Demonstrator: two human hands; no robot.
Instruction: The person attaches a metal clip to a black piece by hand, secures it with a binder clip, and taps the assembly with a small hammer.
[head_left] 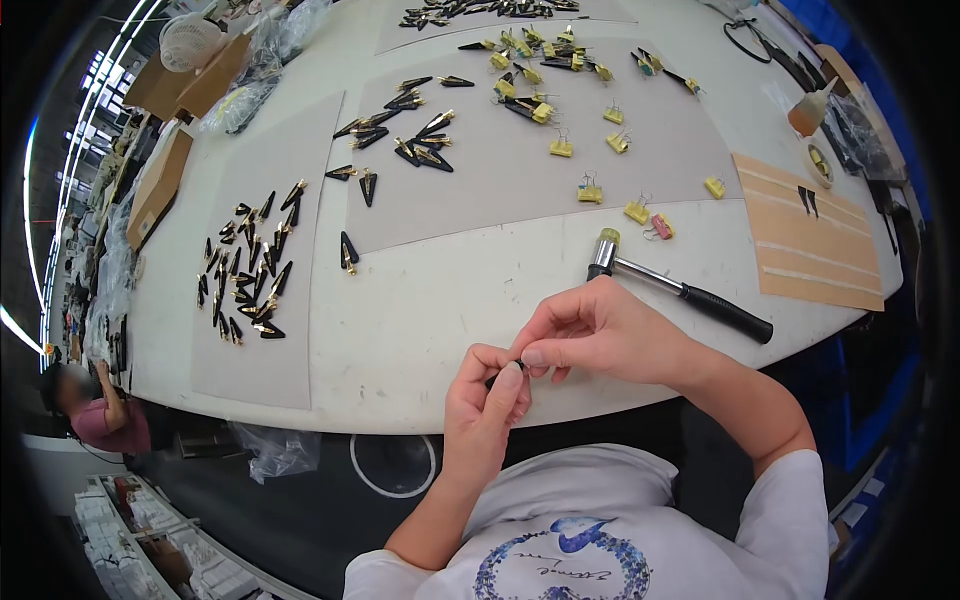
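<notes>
My left hand (484,402) is closed on a small black piece (491,382), mostly hidden by the fingers and thumb, over the near table edge. Close against it, my right hand (592,335) pinches with thumb and forefinger at the same piece. Just beyond my right hand lies a mallet (655,281) with a metal head, a yellowish face and a black grip. Yellow binder clips (590,190) and one pink binder clip (661,227) lie past it. Several black pointed pieces with gold-coloured fittings (433,158) are spread on the grey board (480,210).
A second grey board (235,375) at left bears more black pieces. At right are a cardboard sheet (830,235) with pale strips and two black slips, a bottle of amber liquid (808,112), and a small round dish (820,165). Another person (112,415) is at far left.
</notes>
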